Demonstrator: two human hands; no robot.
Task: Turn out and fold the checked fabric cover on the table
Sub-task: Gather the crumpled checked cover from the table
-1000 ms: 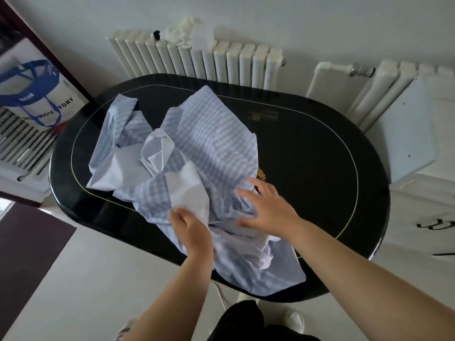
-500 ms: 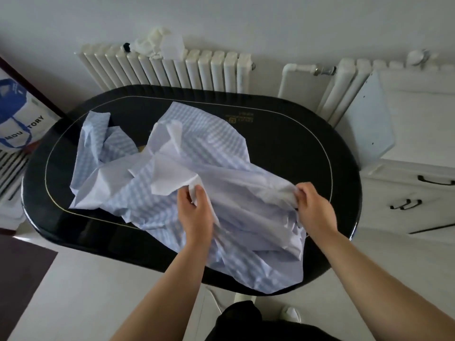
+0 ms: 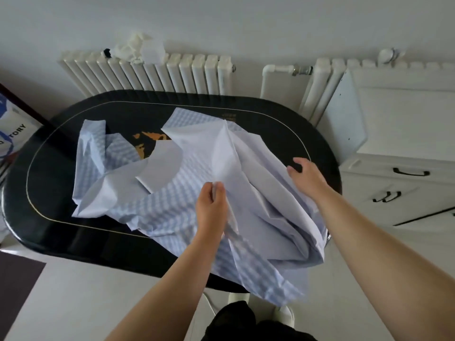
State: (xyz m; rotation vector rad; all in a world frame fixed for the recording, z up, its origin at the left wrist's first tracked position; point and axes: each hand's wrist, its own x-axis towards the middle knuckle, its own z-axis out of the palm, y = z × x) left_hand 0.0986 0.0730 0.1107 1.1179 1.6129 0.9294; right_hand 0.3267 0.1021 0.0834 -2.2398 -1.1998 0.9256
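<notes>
A black oval table (image 3: 283, 124), glossy and edged with a thin gold line, is covered across its middle by a crumpled checked cover (image 3: 197, 168). An orange motif (image 3: 150, 137) is exposed on the top. One corner of the cover is hung over the near edge.

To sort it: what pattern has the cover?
Blue-white check on cover, plain pale reverse; head view.

head cam only, no 2nd view | worn on person's head, looks fwd + steeply down | wide-angle, edges bend | close over near edge of black oval table (image 3: 283, 124) | both forearms enter from bottom | far side: radiator (image 3: 157, 75) + wall at top | cabinet (image 3: 403, 168) at right edge
</notes>
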